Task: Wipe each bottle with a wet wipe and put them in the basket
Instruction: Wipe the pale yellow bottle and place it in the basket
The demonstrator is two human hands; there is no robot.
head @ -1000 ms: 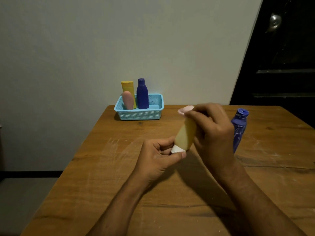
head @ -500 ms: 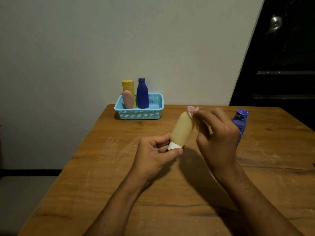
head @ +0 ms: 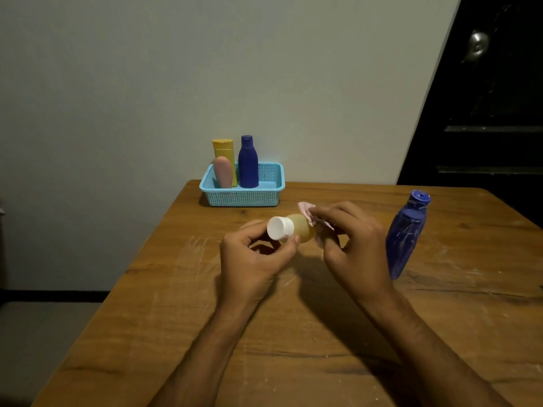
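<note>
Yellow bottle (head: 301,229) tipped, cap now facing camera; scratched wooden table (head: 176,304), grey wall (head: 205,69).

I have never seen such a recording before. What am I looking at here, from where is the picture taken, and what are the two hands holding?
There is no machine here: a person wears a camera on the head, so the picture looks forward and down at that person's own two bare hands over a wooden table.

The left hand holds a small yellowish bottle near its white cap, which points towards the camera. The right hand pinches a pale pink wipe against the bottle's far end.

At the back of the table stands a light blue basket. In it stand three bottles: a yellow one, a pink one and a dark blue one. Another blue bottle waits on the table, to the right of the hands.
</note>
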